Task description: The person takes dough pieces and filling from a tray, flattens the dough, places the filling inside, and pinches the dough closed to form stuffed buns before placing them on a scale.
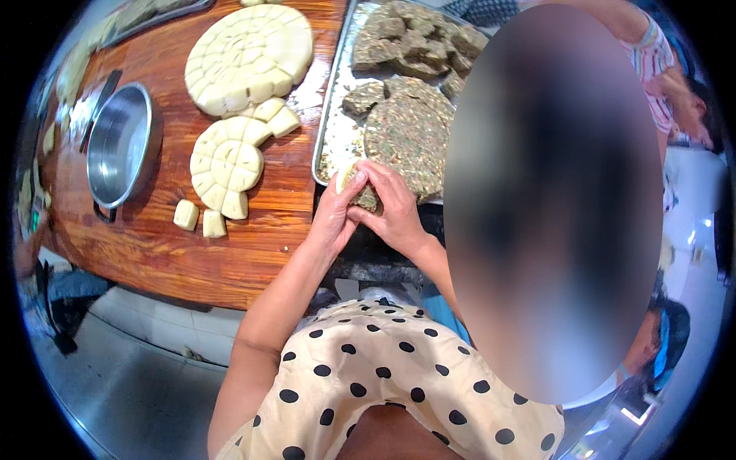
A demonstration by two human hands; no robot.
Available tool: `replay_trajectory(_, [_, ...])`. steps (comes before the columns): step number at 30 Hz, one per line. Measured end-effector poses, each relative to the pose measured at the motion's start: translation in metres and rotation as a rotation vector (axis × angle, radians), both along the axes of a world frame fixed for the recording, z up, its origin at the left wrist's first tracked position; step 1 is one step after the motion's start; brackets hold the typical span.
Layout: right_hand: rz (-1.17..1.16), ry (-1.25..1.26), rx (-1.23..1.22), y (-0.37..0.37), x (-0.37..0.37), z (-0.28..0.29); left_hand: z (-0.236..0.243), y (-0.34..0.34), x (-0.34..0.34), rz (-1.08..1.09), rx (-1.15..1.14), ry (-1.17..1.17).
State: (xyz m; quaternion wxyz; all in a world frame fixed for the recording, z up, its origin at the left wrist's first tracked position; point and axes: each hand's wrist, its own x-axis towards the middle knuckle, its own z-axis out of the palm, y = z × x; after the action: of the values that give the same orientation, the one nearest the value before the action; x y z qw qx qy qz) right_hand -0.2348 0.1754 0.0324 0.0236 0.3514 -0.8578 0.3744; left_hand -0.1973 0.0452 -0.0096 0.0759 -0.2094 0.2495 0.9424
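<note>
My left hand (334, 211) and my right hand (395, 211) meet at the near corner of a metal tray (328, 115), both closed around a pale dough piece (345, 172) and a lump of dark, seeded filling (366, 198). In that tray lie a broad seeded slab (408, 138) and rough chunks (399, 38) of the same mixture. To the left, two cut dough rounds (245, 54) (224, 162) rest on the wooden table (153, 261), with two loose dough squares (185, 215) (214, 225) below them.
A steel bowl (119, 146) sits at the table's left, beside a dark long object (100, 107). Another tray (172, 11) holds pale items at the far left. Other people's arms (667, 92) show at the right, and a hand at the left rim. A large blurred oval covers much of the right.
</note>
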Motion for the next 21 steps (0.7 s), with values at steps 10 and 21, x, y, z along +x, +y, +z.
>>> replay_trajectory(10, [-0.735, -0.657, -1.045, 0.055, 0.043, -0.033, 0.025, 0.096, 0.013, -0.169, 0.138, -0.114])
replay_trajectory(21, [-1.011, -0.133, 0.081, 0.290, -0.072, -0.114, -0.005, 0.107, 0.017, -0.319, 0.184, -0.184])
